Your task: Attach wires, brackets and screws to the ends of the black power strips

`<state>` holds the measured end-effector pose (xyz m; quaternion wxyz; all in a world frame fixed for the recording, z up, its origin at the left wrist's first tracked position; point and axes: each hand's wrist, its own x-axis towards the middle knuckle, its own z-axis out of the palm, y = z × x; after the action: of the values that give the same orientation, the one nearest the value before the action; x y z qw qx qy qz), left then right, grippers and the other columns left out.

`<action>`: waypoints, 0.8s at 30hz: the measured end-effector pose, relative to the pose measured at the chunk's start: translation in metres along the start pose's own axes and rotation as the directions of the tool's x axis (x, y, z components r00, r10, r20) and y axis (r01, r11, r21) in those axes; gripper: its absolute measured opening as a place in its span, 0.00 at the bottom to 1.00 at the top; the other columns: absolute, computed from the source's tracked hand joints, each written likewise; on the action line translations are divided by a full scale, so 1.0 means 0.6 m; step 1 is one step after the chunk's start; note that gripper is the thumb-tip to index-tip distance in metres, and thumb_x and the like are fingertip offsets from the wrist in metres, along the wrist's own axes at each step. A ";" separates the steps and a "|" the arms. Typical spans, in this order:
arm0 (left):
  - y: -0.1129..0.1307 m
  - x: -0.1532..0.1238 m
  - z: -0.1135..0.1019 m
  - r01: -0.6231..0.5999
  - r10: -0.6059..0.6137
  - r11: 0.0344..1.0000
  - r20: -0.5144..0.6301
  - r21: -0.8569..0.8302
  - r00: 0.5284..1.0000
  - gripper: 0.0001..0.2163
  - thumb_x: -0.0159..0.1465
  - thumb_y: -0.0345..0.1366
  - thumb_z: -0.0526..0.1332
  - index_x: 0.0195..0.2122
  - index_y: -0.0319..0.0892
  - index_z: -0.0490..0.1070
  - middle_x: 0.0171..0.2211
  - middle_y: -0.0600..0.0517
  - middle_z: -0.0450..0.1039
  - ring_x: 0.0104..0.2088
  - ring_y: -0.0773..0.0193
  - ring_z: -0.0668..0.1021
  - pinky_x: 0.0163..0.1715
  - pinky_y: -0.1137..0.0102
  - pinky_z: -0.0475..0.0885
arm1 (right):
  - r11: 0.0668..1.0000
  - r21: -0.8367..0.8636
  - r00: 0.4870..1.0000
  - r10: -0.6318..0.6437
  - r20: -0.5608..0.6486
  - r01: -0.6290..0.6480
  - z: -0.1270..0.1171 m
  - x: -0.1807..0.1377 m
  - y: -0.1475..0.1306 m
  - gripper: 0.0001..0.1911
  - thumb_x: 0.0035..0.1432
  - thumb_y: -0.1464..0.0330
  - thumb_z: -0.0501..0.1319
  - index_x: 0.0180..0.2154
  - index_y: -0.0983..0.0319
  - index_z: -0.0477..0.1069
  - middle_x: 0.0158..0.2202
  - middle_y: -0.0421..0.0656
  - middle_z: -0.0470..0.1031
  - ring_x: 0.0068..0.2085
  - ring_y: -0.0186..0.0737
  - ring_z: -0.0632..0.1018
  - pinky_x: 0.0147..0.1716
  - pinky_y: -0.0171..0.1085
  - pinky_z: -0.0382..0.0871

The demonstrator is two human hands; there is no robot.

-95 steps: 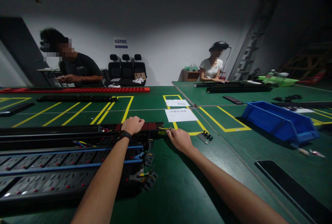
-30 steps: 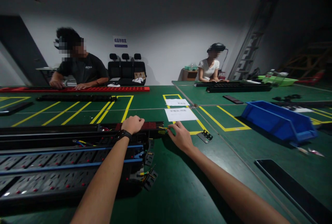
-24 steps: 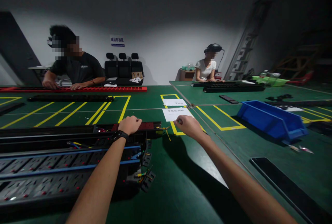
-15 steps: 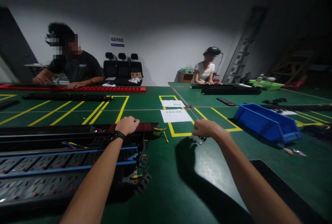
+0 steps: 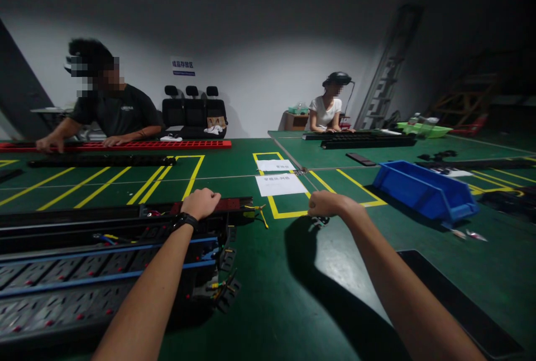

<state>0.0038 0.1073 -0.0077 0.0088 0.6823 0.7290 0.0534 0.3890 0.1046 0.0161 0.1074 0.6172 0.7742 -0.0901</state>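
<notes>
My left hand (image 5: 201, 203), a dark band at its wrist, is closed at the dark red end piece (image 5: 231, 205) of a long black rail; its fingertips are hidden. Yellow wire ends (image 5: 262, 215) stick out of that end. Nearer to me lie black socket strips (image 5: 90, 266) with red dots and blue edges, their loose end sockets (image 5: 228, 294) hanging by wires. My right hand (image 5: 326, 205) is closed just above the green table, right of the rail end. A small dark, partly shiny object (image 5: 320, 221) shows beneath its fingers, too covered to name.
A blue bin (image 5: 422, 191) stands to the right, with a flat black panel (image 5: 456, 299) in front of it. Paper sheets (image 5: 280, 184) lie ahead inside yellow tape lines. Across the table, two people work, one at a red lattice rail (image 5: 188, 144), one at black rails (image 5: 368, 141).
The view has shifted slightly, so most things sit a little further left. The object under my right hand shows less of its flat metal part. My left hand keeps its place on the rail.
</notes>
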 end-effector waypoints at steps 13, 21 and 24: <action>0.001 0.002 0.002 0.010 -0.010 1.000 -0.004 0.003 1.000 0.25 0.71 0.49 0.49 0.45 0.46 0.86 0.49 0.39 0.85 0.50 0.44 0.85 0.48 0.60 0.78 | 0.999 -0.014 0.999 0.032 -0.008 -0.032 -0.007 0.002 0.009 0.16 0.61 0.69 0.64 0.46 0.69 0.85 0.44 0.59 0.86 0.43 0.52 0.85 0.39 0.38 0.73; 0.001 -0.001 -0.001 0.006 -0.006 1.000 -0.002 -0.001 1.000 0.26 0.71 0.49 0.47 0.45 0.45 0.86 0.48 0.38 0.85 0.50 0.42 0.85 0.47 0.58 0.78 | 1.000 -0.008 0.999 0.014 0.046 -0.014 0.002 0.004 0.010 0.12 0.59 0.68 0.67 0.43 0.63 0.87 0.41 0.52 0.87 0.42 0.50 0.86 0.37 0.37 0.72; 0.001 0.000 0.000 0.005 -0.005 1.000 -0.001 0.000 1.000 0.26 0.71 0.49 0.47 0.45 0.46 0.86 0.47 0.39 0.85 0.49 0.42 0.85 0.46 0.58 0.78 | 1.000 0.009 0.999 0.012 0.038 -0.012 0.003 0.007 0.016 0.12 0.59 0.68 0.67 0.43 0.61 0.87 0.44 0.52 0.87 0.44 0.51 0.86 0.38 0.38 0.73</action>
<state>0.0045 0.1072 -0.0074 0.0084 0.6806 0.7307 0.0536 0.3977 0.1105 0.0129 0.1198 0.6204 0.7680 -0.1046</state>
